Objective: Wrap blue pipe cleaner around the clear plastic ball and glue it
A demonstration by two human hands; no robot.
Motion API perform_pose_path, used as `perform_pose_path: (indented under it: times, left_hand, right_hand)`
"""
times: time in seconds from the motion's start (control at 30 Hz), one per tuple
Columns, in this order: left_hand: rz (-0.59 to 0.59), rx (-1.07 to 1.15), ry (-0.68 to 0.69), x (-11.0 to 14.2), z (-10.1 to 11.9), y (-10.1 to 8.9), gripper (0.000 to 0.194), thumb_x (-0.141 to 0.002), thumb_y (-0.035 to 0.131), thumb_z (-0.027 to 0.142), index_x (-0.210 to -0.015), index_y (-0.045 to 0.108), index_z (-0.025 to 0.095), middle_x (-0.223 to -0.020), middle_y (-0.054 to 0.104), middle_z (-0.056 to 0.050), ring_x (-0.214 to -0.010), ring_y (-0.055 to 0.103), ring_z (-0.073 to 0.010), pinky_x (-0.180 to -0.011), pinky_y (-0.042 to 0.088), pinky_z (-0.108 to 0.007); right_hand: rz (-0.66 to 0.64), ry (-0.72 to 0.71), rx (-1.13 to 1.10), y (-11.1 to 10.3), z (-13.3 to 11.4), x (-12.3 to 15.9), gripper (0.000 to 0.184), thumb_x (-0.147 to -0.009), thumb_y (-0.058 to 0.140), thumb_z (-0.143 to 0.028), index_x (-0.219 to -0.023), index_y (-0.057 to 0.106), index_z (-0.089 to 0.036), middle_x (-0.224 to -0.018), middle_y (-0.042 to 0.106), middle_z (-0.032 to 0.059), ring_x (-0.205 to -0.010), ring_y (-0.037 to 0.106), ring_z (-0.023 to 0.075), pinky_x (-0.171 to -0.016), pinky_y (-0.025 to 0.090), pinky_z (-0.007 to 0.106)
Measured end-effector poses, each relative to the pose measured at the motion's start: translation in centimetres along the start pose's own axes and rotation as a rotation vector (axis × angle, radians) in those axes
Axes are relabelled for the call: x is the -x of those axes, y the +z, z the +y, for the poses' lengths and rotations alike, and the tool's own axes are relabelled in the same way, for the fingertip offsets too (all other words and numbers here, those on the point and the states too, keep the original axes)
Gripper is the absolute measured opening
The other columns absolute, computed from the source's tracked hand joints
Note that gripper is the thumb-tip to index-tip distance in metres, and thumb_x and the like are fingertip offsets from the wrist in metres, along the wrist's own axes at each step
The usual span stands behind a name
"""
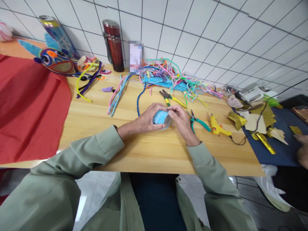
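Observation:
My left hand is wrapped around a blue round piece, which looks covered in light blue pipe cleaner. A bare greyish patch shows on its right side. At the piece's upper right edge, the thumb and fingers of my right hand are pinched together; any strand between them is too small to make out. Just beyond my hands lie pliers with yellow handles. To the right of my right hand are teal-handled pliers and a yellow glue gun.
A heap of coloured pipe cleaners lies against the tiled wall. Loose pink and blue pipe cleaners, a red thermos, a drink can and a blue-eared craft figure stand left. Gold scraps and another person's hand are right.

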State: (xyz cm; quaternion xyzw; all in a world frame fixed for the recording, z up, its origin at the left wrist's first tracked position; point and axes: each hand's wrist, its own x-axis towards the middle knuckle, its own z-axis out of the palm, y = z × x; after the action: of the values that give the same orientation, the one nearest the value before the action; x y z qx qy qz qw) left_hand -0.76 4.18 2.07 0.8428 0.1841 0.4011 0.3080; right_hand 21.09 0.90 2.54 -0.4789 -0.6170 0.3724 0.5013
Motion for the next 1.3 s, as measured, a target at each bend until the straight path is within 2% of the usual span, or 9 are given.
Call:
perform_pose_path:
  times: [0.2, 0.27, 0.37, 0.43, 0.57, 0.73, 0.87, 1.07, 1.3]
  left_hand:
    - [0.009, -0.005, 0.003, -0.01, 0.00, 0.03, 0.057, -0.090, 0.083, 0.053, -0.132, 0.056, 0.025, -0.139, 0.062, -0.015, -0.133, 0.060, -0.0329, -0.115, 0.052, -0.054]
    - [0.003, 0.003, 0.004, 0.01, 0.19, -0.07, 0.052, -0.096, 0.076, 0.057, -0.132, 0.056, 0.025, -0.139, 0.062, -0.015, -0.134, 0.060, -0.0316, -0.117, 0.051, -0.054]
    - [-0.013, 0.018, -0.031, 0.03, 0.48, -0.25, 0.037, -0.108, 0.059, 0.054, -0.131, 0.058, 0.026, -0.138, 0.063, -0.014, -0.136, 0.059, -0.0292, -0.119, 0.049, -0.053]
    - [-0.004, 0.026, -0.039, 0.01, 0.58, -0.29, 0.036, -0.109, 0.056, 0.055, -0.130, 0.058, 0.026, -0.137, 0.064, -0.014, -0.135, 0.059, -0.0293, -0.119, 0.049, -0.054]
    - [0.005, 0.040, -0.050, -0.02, 0.67, -0.26, 0.038, -0.108, 0.056, 0.059, -0.128, 0.059, 0.026, -0.136, 0.064, -0.013, -0.133, 0.060, -0.0288, -0.118, 0.050, -0.052]
    - [0.029, 0.051, -0.071, 0.02, 0.84, -0.36, 0.038, -0.108, 0.057, 0.058, -0.127, 0.059, 0.024, -0.135, 0.064, -0.013, -0.130, 0.062, -0.0284, -0.117, 0.051, -0.051]
    - [0.018, 0.041, -0.063, 0.01, 0.78, -0.36, 0.036, -0.108, 0.057, 0.056, -0.127, 0.059, 0.025, -0.134, 0.065, -0.013, -0.130, 0.061, -0.0282, -0.117, 0.050, -0.051]
    - [0.026, 0.019, -0.020, 0.02, 0.10, -0.08, 0.053, -0.097, 0.073, 0.063, -0.130, 0.057, 0.026, -0.134, 0.064, -0.013, -0.127, 0.062, -0.0302, -0.112, 0.053, -0.051]
    - [0.004, 0.031, -0.015, -0.04, 0.16, -0.37, 0.049, -0.097, 0.075, 0.057, -0.130, 0.057, 0.025, -0.134, 0.064, -0.014, -0.128, 0.062, -0.0312, -0.113, 0.052, -0.051]
  right_hand:
    - [-0.005, -0.018, 0.021, -0.04, 0.33, -0.04, 0.039, -0.087, 0.082, -0.061, -0.107, 0.073, -0.028, -0.110, 0.075, 0.0024, -0.106, 0.070, 0.0239, -0.102, 0.056, 0.044]
    - [-0.002, -0.024, 0.017, 0.00, 0.33, 0.05, 0.038, -0.088, 0.082, -0.061, -0.107, 0.073, -0.028, -0.110, 0.076, 0.0026, -0.107, 0.070, 0.0240, -0.102, 0.056, 0.044]
    - [-0.001, -0.028, 0.025, 0.11, 0.24, 0.21, 0.037, -0.089, 0.082, -0.060, -0.107, 0.073, -0.029, -0.111, 0.077, 0.0028, -0.107, 0.071, 0.0244, -0.102, 0.057, 0.044]
    - [0.006, -0.033, 0.038, 0.18, 0.18, 0.28, 0.037, -0.088, 0.082, -0.060, -0.107, 0.073, -0.029, -0.111, 0.077, 0.0028, -0.108, 0.071, 0.0248, -0.102, 0.057, 0.044]
    - [0.013, -0.034, 0.041, 0.23, 0.08, 0.28, 0.038, -0.087, 0.083, -0.060, -0.106, 0.073, -0.029, -0.112, 0.076, 0.0025, -0.108, 0.070, 0.0248, -0.104, 0.057, 0.045]
    - [0.011, 0.000, -0.001, 0.24, -0.12, 0.26, 0.038, -0.091, 0.078, -0.063, -0.107, 0.073, -0.029, -0.108, 0.075, 0.0024, -0.102, 0.070, 0.0235, -0.098, 0.058, 0.043]
    - [0.017, -0.015, 0.029, 0.30, -0.08, 0.25, 0.039, -0.089, 0.081, -0.063, -0.106, 0.072, -0.029, -0.109, 0.075, 0.0027, -0.107, 0.070, 0.0247, -0.102, 0.058, 0.045]
    - [0.021, -0.023, 0.046, 0.22, 0.04, 0.24, 0.037, -0.089, 0.081, -0.061, -0.106, 0.072, -0.030, -0.107, 0.074, 0.0022, -0.105, 0.070, 0.0245, -0.101, 0.058, 0.045]
    - [0.015, -0.030, 0.038, 0.22, 0.00, 0.30, 0.034, -0.090, 0.080, -0.058, -0.107, 0.071, -0.030, -0.109, 0.075, 0.0023, -0.104, 0.070, 0.0239, -0.100, 0.057, 0.044]
